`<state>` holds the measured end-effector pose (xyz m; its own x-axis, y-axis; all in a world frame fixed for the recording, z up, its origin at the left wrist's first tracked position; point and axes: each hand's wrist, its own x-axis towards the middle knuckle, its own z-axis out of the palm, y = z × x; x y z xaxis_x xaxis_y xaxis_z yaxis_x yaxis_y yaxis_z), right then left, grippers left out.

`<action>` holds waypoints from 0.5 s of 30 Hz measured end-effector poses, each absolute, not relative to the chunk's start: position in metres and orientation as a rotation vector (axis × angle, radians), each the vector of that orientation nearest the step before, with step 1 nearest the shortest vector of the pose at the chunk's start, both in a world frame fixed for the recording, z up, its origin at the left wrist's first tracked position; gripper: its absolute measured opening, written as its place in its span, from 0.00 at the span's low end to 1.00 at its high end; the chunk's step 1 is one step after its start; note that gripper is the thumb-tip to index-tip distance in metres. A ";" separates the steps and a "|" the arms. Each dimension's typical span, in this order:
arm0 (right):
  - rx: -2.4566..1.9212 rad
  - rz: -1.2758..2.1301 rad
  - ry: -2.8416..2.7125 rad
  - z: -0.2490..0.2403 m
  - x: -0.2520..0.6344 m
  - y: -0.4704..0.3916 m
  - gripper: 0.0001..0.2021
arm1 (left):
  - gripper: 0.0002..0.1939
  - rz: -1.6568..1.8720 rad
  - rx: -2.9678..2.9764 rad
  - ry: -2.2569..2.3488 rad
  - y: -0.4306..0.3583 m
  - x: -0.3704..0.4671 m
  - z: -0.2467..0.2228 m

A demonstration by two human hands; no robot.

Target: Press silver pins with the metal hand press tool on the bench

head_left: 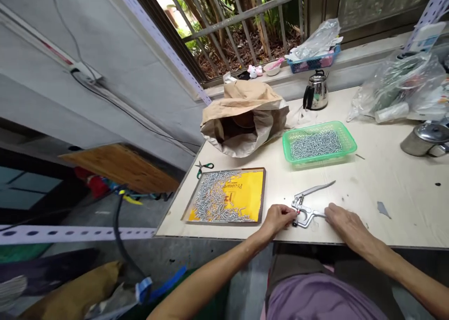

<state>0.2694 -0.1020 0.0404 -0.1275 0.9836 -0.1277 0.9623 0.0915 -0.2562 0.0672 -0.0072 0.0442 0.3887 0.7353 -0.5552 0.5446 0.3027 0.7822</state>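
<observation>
Metal hand pliers (307, 212) with a coil spring lie on the table near its front edge, their two handles spread apart. My left hand (278, 221) is closed in a pinch at the head of the pliers; whatever sits between its fingertips is too small to name. A small red spot shows beside those fingertips. My right hand (345, 221) has its fingers closed at the end of the lower handle. To the left, a shallow tray (264, 196) with a yellow bottom holds many small silvery metal pieces (212, 196).
A green plastic basket (286, 147) of similar pieces stands behind the pliers. Beyond the tray are green-handled scissors (203, 168) and an open brown paper bag (245, 119). A steel kettle (316, 91), a metal pot (426, 140) and plastic bags (400, 88) stand farther back and right.
</observation>
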 end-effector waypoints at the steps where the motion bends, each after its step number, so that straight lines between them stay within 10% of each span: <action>1: -1.990 0.412 -2.258 0.040 0.269 -0.104 0.09 | 0.16 0.157 1.355 1.281 -0.007 0.068 0.043; 15: -1.881 0.497 -2.189 0.037 0.272 -0.109 0.11 | 0.12 -0.230 1.323 1.380 0.008 0.078 0.047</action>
<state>0.2720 -0.1093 0.0374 -0.1612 0.9852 -0.0574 0.9135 0.1270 -0.3865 0.0779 0.0081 0.0468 0.2891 0.5514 -0.7825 0.7752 0.3448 0.5293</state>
